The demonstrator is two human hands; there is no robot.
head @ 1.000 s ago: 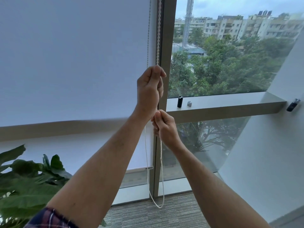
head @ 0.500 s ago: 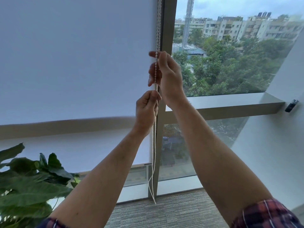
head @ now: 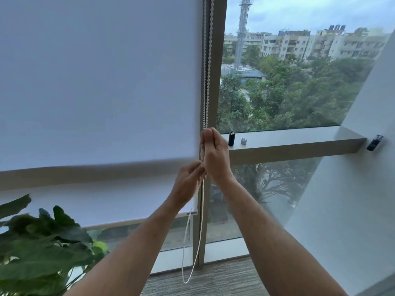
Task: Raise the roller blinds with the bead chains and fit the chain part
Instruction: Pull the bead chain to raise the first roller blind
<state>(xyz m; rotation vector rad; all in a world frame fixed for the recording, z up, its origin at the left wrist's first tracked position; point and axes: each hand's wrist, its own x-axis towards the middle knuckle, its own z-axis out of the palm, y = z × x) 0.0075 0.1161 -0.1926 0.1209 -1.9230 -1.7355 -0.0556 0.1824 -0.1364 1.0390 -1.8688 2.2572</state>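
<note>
There is just one view, from the camera on my head. It faces forward at the window and tilts a little down, wide enough to take in the roller blind [head: 96, 82] on the left, the bare glass and the ledge [head: 288, 142] on the right, and the carpet at the near bottom edge. My forearms reach in from below, and my left hand [head: 188, 184] and right hand [head: 213, 157] sit close, near the middle of the frame.
</note>
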